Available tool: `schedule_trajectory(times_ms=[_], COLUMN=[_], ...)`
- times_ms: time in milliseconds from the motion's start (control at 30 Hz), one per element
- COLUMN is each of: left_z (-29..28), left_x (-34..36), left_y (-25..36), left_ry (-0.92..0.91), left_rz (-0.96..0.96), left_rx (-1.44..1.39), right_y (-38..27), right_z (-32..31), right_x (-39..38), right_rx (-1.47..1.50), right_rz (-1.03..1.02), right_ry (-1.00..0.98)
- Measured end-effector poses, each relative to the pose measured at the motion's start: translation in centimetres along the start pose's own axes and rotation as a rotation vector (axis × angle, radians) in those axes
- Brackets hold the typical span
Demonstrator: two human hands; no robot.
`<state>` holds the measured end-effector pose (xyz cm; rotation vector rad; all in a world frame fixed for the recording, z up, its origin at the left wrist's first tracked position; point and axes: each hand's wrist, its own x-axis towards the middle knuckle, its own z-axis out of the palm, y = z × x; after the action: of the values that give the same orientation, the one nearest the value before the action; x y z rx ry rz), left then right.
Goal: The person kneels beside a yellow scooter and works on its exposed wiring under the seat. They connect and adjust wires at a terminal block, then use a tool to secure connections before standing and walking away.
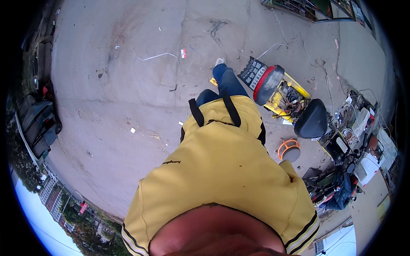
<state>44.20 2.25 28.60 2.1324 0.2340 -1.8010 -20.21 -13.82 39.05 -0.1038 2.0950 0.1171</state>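
Neither of my hands shows; both arms are hidden beyond the yellow top I wear, with its striped sleeve ends at the lower edge. My blue-trousered leg (232,81) and one pale shoe (220,59) extend ahead on the ground. Close on my right stands a yellow scooter (279,102), its inner frame and wiring exposed. Its black seat (311,119) sits at the near right end of the frame. At the far end are a red and grey tail section (269,84) and a dark number plate (253,73).
An orange-framed stool (291,152) stands right of me. Farther right lies a heap of parts and cables (348,158). Loose pale wire (160,56) and a red-and-white packet (183,53) lie on the concrete. A metal rack (329,10) is at the far right; a dark vehicle (40,126), left.
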Motion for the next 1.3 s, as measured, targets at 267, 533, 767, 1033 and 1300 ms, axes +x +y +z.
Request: schedule_trajectory(times_ms=[267, 533, 767, 1033, 1300], left_z=[-4.3, -4.6, 19.2, 48.9, 71.5], left_x=[0.9, 5.2, -22.5, -39.3, -44.4], left_y=[18.6, 58.4, 87.4, 87.8, 89.1], left_ry=[-0.025, -0.271, -1.194, -2.164, -2.411], left_rz=[-0.027, -0.048, 0.894, 0.428, -0.173], left_rx=[0.088, -0.347, 0.262, 0.176, 0.201], right_y=[-5.9, -9.2, -12.3, -16.9, -22.6], right_z=[3.7, 20.4, 31.2, 31.6, 19.3], right_x=[-6.6, -12.7, -18.2, -19.1, -12.9], right_rx=[0.066, 0.382, 0.602, 0.773, 0.949], right_rz=[0.117, 0.199, 0.364, 0.553, 0.637], right_ry=[0.012, -0.035, -0.104, -0.177, -0.119])
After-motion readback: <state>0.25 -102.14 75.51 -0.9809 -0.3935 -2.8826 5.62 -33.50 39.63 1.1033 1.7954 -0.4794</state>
